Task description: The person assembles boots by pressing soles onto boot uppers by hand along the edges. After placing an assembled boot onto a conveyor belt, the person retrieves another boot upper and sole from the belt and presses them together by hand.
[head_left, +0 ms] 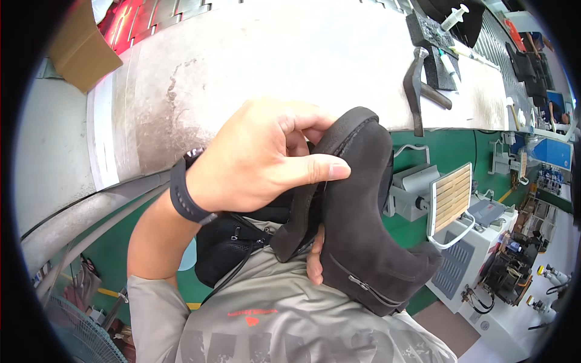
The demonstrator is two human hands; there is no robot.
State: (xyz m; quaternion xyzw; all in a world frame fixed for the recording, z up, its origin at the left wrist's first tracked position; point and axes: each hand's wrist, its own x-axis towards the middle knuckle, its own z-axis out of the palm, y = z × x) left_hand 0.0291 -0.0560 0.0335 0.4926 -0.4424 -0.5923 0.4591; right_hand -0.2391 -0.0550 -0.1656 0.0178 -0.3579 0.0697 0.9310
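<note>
A dark grey suede ankle boot (357, 199) is held in front of my body, toe up, its side zipper (366, 287) low down. Its black sole (296, 221) runs along the left side; toward the heel end a gap shows between sole and upper. My left hand (260, 154), a dark band on its wrist, grips the toe part, thumb pressed on the suede and fingers curled round the sole side. Only some fingers of my right hand (315, 260) show, by the gap near the heel, closed against the boot; the rest is hidden behind it.
A white worktable (242, 60) spans the far side, bearing a hammer (415, 91), a dark block (439, 60) and syringes (454, 18). Left stands a cardboard box (85, 51). A slatted wooden panel (449, 199) and machines are at right, a fan (78, 330) lower left.
</note>
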